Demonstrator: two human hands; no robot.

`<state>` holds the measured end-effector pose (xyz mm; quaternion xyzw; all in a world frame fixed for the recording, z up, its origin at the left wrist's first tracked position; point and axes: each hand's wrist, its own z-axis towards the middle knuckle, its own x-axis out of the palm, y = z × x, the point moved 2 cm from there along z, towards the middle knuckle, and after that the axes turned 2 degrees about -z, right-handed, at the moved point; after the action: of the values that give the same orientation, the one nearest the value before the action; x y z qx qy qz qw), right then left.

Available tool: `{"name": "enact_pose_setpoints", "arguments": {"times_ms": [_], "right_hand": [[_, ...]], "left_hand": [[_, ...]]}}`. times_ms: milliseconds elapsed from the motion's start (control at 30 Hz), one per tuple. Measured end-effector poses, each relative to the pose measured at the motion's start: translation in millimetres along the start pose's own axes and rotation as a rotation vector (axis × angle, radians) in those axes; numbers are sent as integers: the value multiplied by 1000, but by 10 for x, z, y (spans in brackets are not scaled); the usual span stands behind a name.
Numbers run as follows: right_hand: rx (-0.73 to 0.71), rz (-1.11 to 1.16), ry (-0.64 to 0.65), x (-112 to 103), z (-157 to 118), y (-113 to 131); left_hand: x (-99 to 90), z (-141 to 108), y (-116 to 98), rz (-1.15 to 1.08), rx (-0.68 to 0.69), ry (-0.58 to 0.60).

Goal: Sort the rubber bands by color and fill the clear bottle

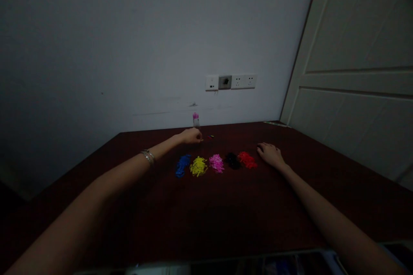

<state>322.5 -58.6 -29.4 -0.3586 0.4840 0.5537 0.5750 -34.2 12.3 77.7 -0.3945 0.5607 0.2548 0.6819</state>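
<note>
My left hand [191, 135], with bracelets at the wrist, reaches over the back of the table. Its fingers are pinched, and a tiny yellowish piece [201, 140] shows at the fingertips. Just right of it lie a few small coloured pieces [211, 136]. Behind that hand stands a clear bottle [196, 122] with a pink top. Palm down on the wood, my right hand [271, 154] rests beside the red pile [248, 160], holding nothing. Leftward from there run a black pile [232, 160], a pink pile [216, 163], a yellow pile [198, 166] and a blue pile [183, 165] of small strips.
The dark red-brown table [213, 210] meets a pale wall [145, 51] at the back. Sockets and switch plates [231, 82] are set in the wall. A white panelled door [355, 77] stands at the right. A patterned strip [276, 124] lies by the back right corner.
</note>
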Motion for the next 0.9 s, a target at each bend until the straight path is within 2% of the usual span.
{"name": "enact_pose_setpoints", "arguments": {"times_ms": [133, 233, 400, 567, 667, 733, 900], "right_hand": [[-2, -4, 6, 19, 17, -14], [-6, -8, 8, 35, 27, -26], [-11, -17, -5, 46, 33, -41], [-17, -9, -15, 58, 33, -50], [-13, -11, -24, 61, 29, -53], [-15, -15, -27, 59, 31, -53], [-25, -21, -22, 61, 50, -64]], "left_hand": [[59, -284, -213, 78, 145, 185], [115, -424, -288, 135, 241, 286], [144, -526, -280, 111, 259, 313], [171, -580, -260, -62, 268, 325], [159, -543, -154, -186, 223, 311], [132, -477, 1, -247, 156, 258], [126, -317, 551, -297, -87, -7]]}}
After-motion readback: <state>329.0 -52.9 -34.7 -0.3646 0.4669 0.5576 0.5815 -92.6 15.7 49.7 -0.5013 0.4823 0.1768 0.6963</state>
